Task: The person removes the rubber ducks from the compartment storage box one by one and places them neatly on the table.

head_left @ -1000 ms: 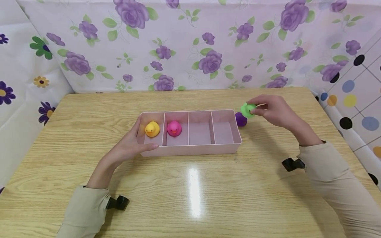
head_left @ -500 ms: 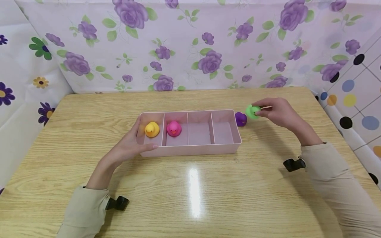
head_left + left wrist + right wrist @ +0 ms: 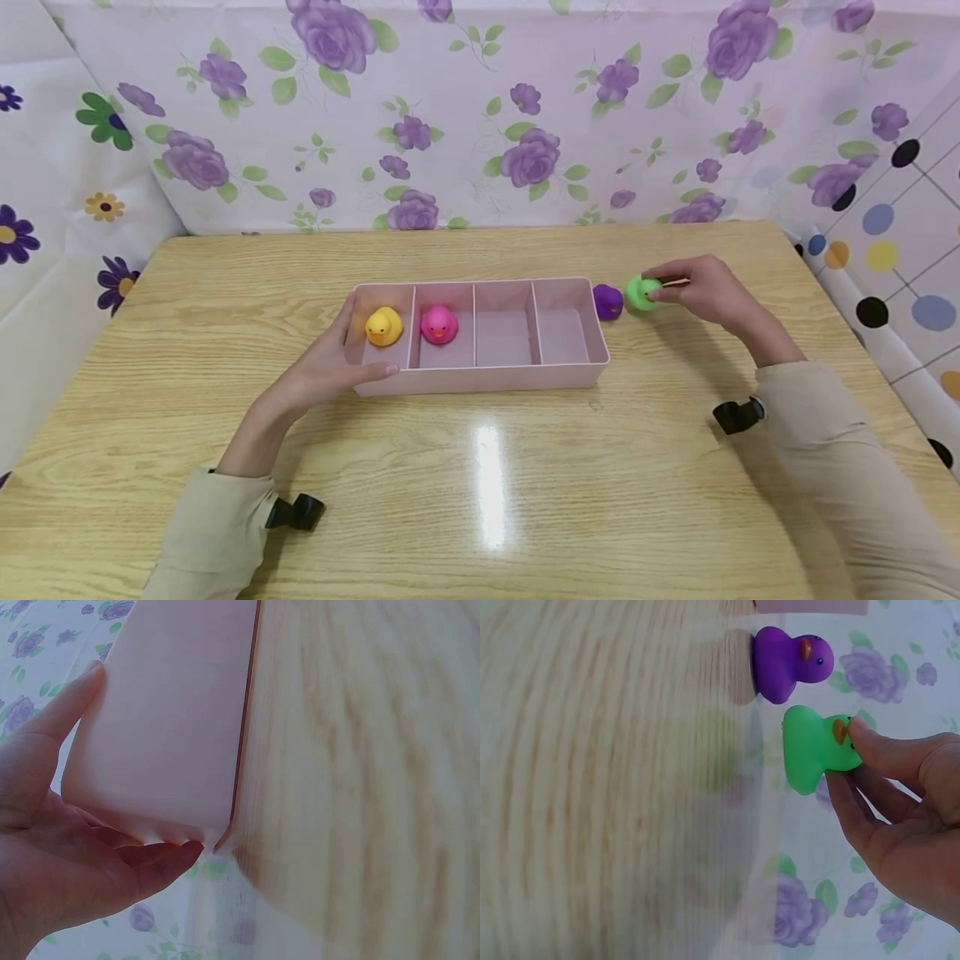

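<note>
A light pink divided box (image 3: pixel 480 381) lies lengthwise across the table. My left hand (image 3: pixel 318 367) holds its left end, thumb along the front wall and fingers at the end wall, as the left wrist view also shows on the box (image 3: pixel 165 712). A yellow rubber duck (image 3: pixel 383 327) sits in the leftmost compartment, a pink rubber duck (image 3: pixel 439 324) in the one beside it. Right of the box, my right hand (image 3: pixel 708 292) pinches a green rubber duck (image 3: pixel 642 293) by its head, slightly above the tabletop. A purple rubber duck (image 3: pixel 780 664) stands between it and the box.
The two right compartments of the box hold nothing. Underneath is a wood-grain table (image 3: pixel 420 492) with a bright reflection in front of the box. A floral sheet (image 3: pixel 480 117) hangs behind, with patterned sheets at both sides.
My right hand has moved the green duck rightward and down, away from above the purple duck, which now shows more fully. The left hand and box have stayed put.
</note>
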Available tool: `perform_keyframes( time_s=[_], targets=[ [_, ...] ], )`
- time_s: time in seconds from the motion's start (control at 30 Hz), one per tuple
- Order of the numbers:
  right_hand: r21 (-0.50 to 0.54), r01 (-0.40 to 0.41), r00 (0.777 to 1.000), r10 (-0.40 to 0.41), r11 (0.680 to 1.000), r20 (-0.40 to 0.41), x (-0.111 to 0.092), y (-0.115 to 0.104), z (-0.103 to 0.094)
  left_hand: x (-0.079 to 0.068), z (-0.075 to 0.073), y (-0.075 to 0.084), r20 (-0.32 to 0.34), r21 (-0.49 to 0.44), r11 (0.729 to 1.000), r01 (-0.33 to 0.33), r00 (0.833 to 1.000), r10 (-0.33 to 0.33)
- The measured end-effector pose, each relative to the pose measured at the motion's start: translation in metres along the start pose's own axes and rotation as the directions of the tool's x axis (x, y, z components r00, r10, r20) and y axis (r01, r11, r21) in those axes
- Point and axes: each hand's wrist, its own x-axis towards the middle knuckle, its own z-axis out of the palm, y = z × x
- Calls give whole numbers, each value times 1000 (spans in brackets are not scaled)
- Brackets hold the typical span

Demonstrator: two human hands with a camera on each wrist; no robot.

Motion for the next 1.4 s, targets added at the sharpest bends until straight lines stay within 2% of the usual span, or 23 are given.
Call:
perform_keyframes(
  time_s=[0.37, 0.77, 1.0, 1.4],
  targets=[
    [24, -20, 999, 19, 1000, 31, 4, 14, 0, 1, 1, 0, -1, 4, 1000, 0, 1000, 0],
    [44, -30, 997, 27, 999, 65, 4, 14, 0, 0, 0, 1, -2, -5, 1000, -8, 1000, 8],
    [70, -56, 997, 53, 996, 49, 4, 12, -2, 0, -1, 1, -2, -9, 1000, -4, 1000, 4],
    [126, 1, 1000, 1, 992, -20, 0, -7, 0, 1, 1, -2, -4, -1, 1000, 13, 1000, -13]
  ],
)
